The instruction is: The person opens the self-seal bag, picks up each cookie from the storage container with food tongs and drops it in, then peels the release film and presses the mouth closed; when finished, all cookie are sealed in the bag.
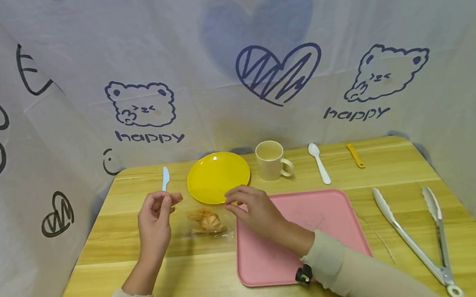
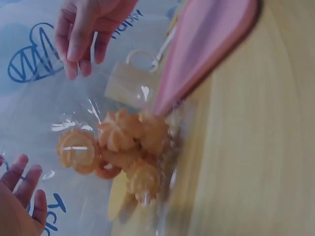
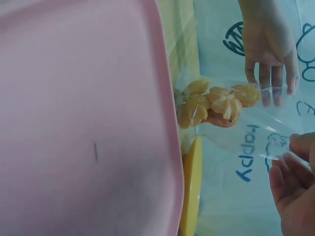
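A clear plastic bag (image 1: 230, 234) of golden cookies (image 1: 210, 222) stands over the wood table, left of the pink tray. Several ridged, flower-shaped cookies (image 2: 119, 131) are bunched in the bag's lower part. At its upper left side, my left hand (image 1: 154, 219) holds the bag's edge between thumb and fingers. Opposite, my right hand (image 1: 257, 213) pinches the other upper edge; the thin film also shows between both hands in the right wrist view, by the cookies (image 3: 225, 104). The bag's mouth is hard to make out.
The pink tray (image 1: 299, 214) lies under my right forearm. Behind are a yellow plate (image 1: 218, 176), beige mug (image 1: 270, 161), white spoon (image 1: 319, 164), small yellow utensil (image 1: 355, 155) and light-blue knife (image 1: 166, 178). Metal tongs (image 1: 416, 246) lie spread at right; printed cloth (image 1: 217, 108) surrounds the table.
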`<state>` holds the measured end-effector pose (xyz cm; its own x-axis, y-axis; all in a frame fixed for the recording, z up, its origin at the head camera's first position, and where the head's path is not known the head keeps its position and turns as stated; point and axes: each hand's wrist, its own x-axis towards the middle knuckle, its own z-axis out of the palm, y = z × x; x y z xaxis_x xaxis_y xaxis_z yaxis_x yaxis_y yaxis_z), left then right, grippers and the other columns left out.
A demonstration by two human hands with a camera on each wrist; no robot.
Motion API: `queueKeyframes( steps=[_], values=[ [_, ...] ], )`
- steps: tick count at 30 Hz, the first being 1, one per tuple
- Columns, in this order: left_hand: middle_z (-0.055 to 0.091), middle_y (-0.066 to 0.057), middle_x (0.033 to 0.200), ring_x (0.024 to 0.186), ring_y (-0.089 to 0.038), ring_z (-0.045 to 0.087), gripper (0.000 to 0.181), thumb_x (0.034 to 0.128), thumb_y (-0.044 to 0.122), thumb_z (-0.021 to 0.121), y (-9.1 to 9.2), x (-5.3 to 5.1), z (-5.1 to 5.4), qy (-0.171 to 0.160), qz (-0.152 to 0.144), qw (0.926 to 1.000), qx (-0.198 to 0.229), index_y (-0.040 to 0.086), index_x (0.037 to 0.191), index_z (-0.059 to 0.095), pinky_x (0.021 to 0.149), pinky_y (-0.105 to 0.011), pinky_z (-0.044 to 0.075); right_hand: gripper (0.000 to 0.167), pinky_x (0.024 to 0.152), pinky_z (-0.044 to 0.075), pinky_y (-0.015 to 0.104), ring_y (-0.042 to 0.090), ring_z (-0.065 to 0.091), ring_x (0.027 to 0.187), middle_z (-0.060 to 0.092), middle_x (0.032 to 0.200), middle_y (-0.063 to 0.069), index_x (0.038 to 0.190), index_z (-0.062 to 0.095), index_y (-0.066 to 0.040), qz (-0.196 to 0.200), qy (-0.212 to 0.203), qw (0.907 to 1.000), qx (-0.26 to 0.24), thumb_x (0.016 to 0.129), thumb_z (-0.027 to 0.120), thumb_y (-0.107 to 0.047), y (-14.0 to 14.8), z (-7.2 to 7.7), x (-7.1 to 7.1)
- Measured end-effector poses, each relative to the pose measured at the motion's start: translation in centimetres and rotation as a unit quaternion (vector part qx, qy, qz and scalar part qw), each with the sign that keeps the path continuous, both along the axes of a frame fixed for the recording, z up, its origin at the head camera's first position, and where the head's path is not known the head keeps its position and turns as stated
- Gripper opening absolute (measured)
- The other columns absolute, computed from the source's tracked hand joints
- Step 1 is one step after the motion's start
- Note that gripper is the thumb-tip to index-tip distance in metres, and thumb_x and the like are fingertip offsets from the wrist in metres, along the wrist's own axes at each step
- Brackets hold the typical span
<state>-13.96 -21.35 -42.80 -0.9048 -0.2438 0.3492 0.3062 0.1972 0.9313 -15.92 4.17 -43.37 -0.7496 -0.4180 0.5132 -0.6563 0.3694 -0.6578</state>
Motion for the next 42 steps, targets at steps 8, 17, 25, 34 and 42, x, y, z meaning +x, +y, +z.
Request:
queueKeyframes(
  steps=[8,17,25,34,42],
  values=[
    [0.073,-0.023,0.101,0.09,-0.01,0.073,0.017,0.1069,0.008,0.056,-0.2,-0.3,-0.7,0.038,-0.008,0.9985,-0.038,-0.008,0.111,0.06,0.081,-0.019,0.057,0.009,0.079,0.063,0.032,0.016,0.071,0.087,0.077,0.098,0.004,0.103,0.077,-0.003,-0.005,-0.026,0.9995,-0.017,0.096,0.074,-0.007,0.1,-0.1,-0.6],
    [0.074,-0.008,0.107,0.099,-0.011,0.07,0.022,0.1058,0.002,0.055,-1.0,-0.8,-0.8,0.042,-0.124,0.9911,-0.02,-0.015,0.121,0.055,0.083,-0.02,0.056,0.007,0.08,0.061,0.025,0.014,0.072,0.088,0.077,0.097,0.002,0.1,0.076,-0.008,-0.02,-0.047,0.9983,-0.03,0.094,0.075,-0.004,-0.3,-0.5,-1.0],
    [0.069,-0.02,0.117,0.107,-0.01,0.066,0.039,0.0951,-0.007,0.069,-2.2,-1.2,-0.8,0.001,-0.175,0.9811,-0.083,-0.006,0.133,0.058,0.088,-0.02,0.056,0.006,0.079,0.061,0.024,0.012,0.072,0.087,0.077,0.095,0.001,0.1,0.075,-0.009,-0.024,-0.061,0.997,-0.04,0.095,0.074,-0.005,-0.3,-0.6,-1.4],
    [0.071,-0.019,0.099,0.088,-0.006,0.067,0.02,0.0968,0.003,0.071,-2.2,-1.8,-0.5,-0.043,-0.124,0.986,-0.103,-0.007,0.114,0.069,0.081,-0.018,0.058,0.004,0.079,0.062,0.024,0.011,0.072,0.087,0.076,0.094,0.0,0.1,0.075,-0.007,-0.028,-0.051,0.9972,-0.046,0.096,0.074,-0.007,0.0,-1.0,-1.6],
    [0.074,-0.003,0.094,0.084,-0.007,0.068,0.019,0.0934,0.002,0.075,-2.6,-2.3,-0.6,-0.063,-0.123,0.9885,-0.061,-0.011,0.105,0.069,0.079,-0.019,0.059,0.007,0.077,0.062,0.024,0.011,0.072,0.084,0.074,0.091,0.0,0.096,0.069,-0.01,-0.027,-0.044,0.9966,-0.063,0.095,0.074,-0.007,0.5,-1.3,-1.9]
  ],
)
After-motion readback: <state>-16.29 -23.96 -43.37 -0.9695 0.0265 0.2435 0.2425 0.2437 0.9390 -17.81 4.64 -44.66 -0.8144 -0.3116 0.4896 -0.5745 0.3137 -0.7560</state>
